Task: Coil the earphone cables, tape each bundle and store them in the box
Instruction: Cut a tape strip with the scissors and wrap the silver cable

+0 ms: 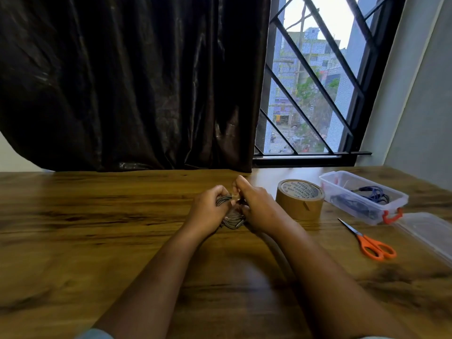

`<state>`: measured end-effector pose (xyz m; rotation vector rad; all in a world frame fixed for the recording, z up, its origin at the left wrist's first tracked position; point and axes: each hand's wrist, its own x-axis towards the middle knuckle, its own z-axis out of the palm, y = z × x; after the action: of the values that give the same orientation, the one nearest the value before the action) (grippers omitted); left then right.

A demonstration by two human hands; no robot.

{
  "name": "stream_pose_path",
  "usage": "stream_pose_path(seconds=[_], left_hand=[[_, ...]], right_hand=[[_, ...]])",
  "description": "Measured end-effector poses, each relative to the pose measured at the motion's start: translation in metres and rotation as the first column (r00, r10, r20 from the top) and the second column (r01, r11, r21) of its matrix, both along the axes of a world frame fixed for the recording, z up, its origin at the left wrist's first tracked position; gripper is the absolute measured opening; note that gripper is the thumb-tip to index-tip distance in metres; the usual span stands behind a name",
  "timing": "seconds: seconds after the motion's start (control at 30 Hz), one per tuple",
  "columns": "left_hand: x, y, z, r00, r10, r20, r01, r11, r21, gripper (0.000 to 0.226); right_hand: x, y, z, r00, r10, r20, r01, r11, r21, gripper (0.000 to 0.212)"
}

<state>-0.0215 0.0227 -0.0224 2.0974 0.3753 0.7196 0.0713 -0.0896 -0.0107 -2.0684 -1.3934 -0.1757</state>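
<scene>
Head view, looking down at the wooden table (97, 216). Both forearms reach in from the near edge and meet at mid-table.

- Left hand (208, 211): fingers curled round the left side of the cable bundle (232, 224), clasping it.
- Right hand (259, 206): fingers curled onto the bundle's right side, thumb raised above the coil, fingertips pinching near its upper strands. What exactly sits in that pinch is blurred; I cannot tell.
- Cable bundle: grey, several turns, held between my two hands just above or on the table. Strands show at the far end and at the near end; the middle is hidden by my fingers. Long axis seems to run from near to far, tilted a little leftward at the far end, though motion blur makes this unsure.
- Tape roll (299, 199): brown, lying flat with its core facing up, just right of my right hand.
- Box (391, 204): clear plastic, open, right of the tape. Long axis runs from far-left to near-right, orange latch at the near-right end. Dark blue and black cables lie inside.
- Lid (430, 233): clear, on the table near the box's latch end.
- Scissors (367, 242): orange handles toward me, blades pointing far-left toward the tape.
- Behind the table: dark curtain (122, 81), barred window (318, 81).
</scene>
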Motion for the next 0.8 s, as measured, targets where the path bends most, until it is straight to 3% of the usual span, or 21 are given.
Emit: stream_pose_path(seconds=[0.33,0.5,0.63,0.8], left_hand=[[-0.0008,-0.0003,0.0028,0.999,0.053,-0.002,-0.051,0.959,0.28,0.004],[-0.003,0.0016,0.0021,0.999,0.05,-0.002,-0.046,0.936,0.35,0.005],[-0.004,0.0001,0.0022,0.999,0.037,-0.01,-0.029,0.909,0.415,0.006],[-0.0018,-0.0007,-0.0011,0.998,0.063,0.014,-0.062,0.889,0.454,0.005]], right_hand=[[0.0066,-0.0016,0.0008,0.993,0.054,-0.109,-0.054,0.999,0.0,0.033],[0.0078,-0.0039,0.0014,0.957,0.111,-0.267,-0.09,0.992,0.091,0.027],[0.0052,-0.0018,-0.0016,0.91,0.124,-0.396,-0.05,0.98,0.191,0.008],[0.003,0.0016,-0.0032,0.9,0.046,-0.434,0.047,0.979,0.201,0.014]])
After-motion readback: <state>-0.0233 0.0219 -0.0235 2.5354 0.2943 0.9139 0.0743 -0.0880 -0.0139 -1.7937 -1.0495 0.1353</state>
